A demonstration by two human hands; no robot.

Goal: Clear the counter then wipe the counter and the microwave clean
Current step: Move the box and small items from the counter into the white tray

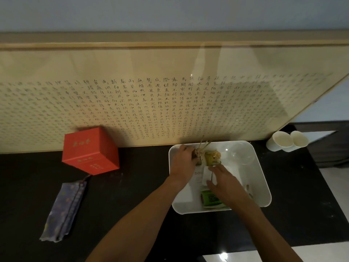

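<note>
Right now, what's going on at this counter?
A person is working inside a white tray on the black counter. The left hand grips a small bundle with dried stalks at the tray's back, while the right hand reaches over a white packet and a green packet. A red box, a purple fabric pouch and two white paper cups sit on the counter, so clearing isn't finished.

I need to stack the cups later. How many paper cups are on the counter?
2. Both stand side by side at the counter's far right, beside the framed calligraphy: one nearer the tray, the other right of it. More could be nested inside, unseen.
</note>
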